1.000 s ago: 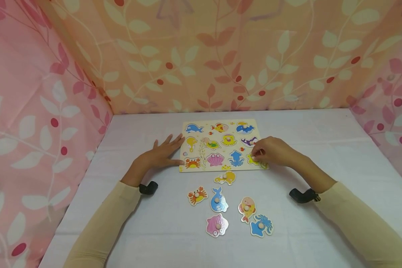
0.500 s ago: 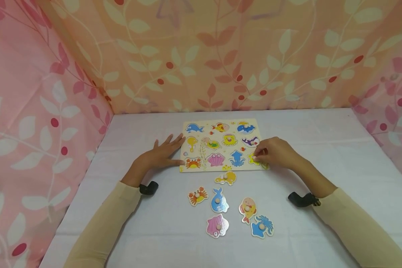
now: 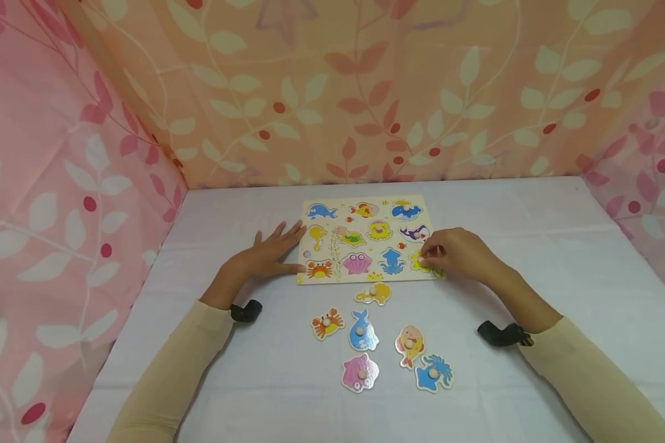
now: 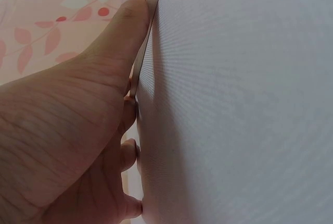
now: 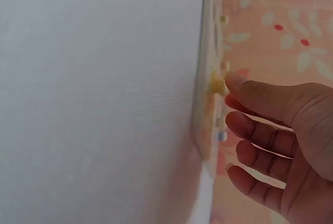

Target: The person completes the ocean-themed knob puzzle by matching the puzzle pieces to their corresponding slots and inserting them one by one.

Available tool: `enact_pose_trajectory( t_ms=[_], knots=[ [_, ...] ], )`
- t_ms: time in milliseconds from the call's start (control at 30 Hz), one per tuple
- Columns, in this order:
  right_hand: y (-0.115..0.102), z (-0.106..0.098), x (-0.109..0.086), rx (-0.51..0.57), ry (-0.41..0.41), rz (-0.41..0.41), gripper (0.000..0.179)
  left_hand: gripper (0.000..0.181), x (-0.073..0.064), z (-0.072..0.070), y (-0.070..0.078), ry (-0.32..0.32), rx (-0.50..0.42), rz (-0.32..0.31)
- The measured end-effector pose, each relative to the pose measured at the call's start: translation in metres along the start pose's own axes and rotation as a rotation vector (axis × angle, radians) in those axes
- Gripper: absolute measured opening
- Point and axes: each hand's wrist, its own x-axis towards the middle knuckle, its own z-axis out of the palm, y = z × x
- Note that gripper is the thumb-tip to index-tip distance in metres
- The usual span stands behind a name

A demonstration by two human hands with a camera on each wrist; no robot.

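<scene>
White cloth [image 3: 255, 381] under thin rectangular puzzle board [image 3: 372, 247]

We see a smooth wooden board [image 3: 374, 248] and glossy pieces [image 3: 352, 367] with wooden knobs [image 3: 359, 331] — then a matt white tablecloth [image 3: 255, 381] and printed cloth curtain [image 3: 321, 92].
</scene>
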Motion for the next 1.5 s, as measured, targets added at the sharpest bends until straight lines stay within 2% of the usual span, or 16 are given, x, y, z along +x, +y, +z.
enact_pose_trajectory(
  t_ms=[167, 333, 467, 667, 833, 1033, 1233, 1500],
  knots=[
    [-0.013, -0.012, -0.009, -0.037, 0.005, -0.023, 0.020, 0.102, 0.001, -0.001, -0.001, 0.011, 0.022, -0.004],
    [-0.027, -0.014, -0.025, -0.088, -0.014, -0.072, 0.023, 0.103, 0.002, -0.002, -0.003, 0.014, 0.026, 0.000],
    [-0.037, -0.009, -0.044, -0.117, -0.029, -0.133, 0.022, 0.103, 0.002, -0.002, -0.003, 0.011, 0.026, 0.004],
    [-0.050, -0.001, -0.074, -0.119, -0.099, -0.224, 0.018, 0.103, 0.000, -0.001, -0.001, 0.007, 0.011, 0.012],
    [-0.058, 0.009, -0.095, -0.107, -0.163, -0.269, 0.014, 0.102, -0.001, 0.000, 0.001, 0.006, 0.009, 0.008],
    [-0.065, 0.021, -0.115, -0.094, -0.228, -0.311, 0.019, 0.102, -0.002, 0.000, 0.003, 0.009, 0.018, -0.001],
    [-0.064, 0.032, -0.126, -0.100, -0.226, -0.349, 0.018, 0.104, 0.000, 0.002, -0.001, 0.003, 0.018, -0.009],
    [-0.062, 0.040, -0.135, -0.097, -0.158, -0.397, 0.023, 0.103, 0.001, 0.004, -0.003, 0.002, 0.004, -0.015]
  ],
)
